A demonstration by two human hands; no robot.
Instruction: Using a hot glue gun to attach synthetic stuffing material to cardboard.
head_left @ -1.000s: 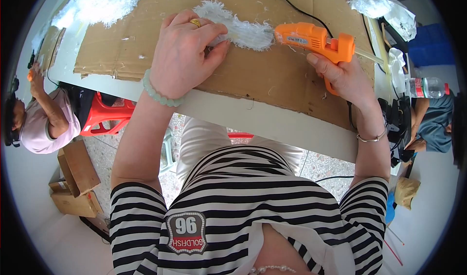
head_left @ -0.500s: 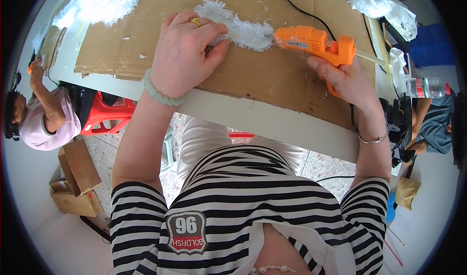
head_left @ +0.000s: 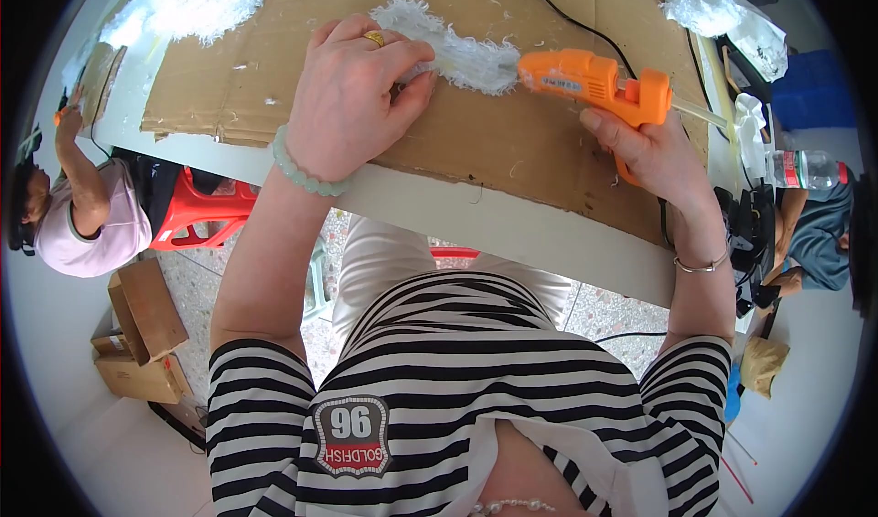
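A strip of fluffy white fabric [head_left: 476, 63] lies across the cardboard sheet [head_left: 512, 142]. My left hand [head_left: 361, 96] is closed on the strip's near-left part, thumb and fingers pinching its edge. In my right hand [head_left: 649, 151] is an orange hot glue gun [head_left: 585, 76], gripped by its handle. Its nozzle points left and meets or nearly meets the strip's right end; the exact contact is too small to tell. A pale glue stick [head_left: 700, 112] sticks out of the gun's back.
White fluffy material [head_left: 206, 0] is heaped at the far left. A black cable [head_left: 576, 23] crosses the cardboard. At the right stand a plastic bottle [head_left: 805, 170] and a blue bin [head_left: 814, 87]. One person [head_left: 96, 206] sits at the left near a red stool [head_left: 197, 211], another [head_left: 814, 238] at the right.
Both hands, the strip and the glue gun have barely shifted. The view has moved slightly, and the holds are the same.
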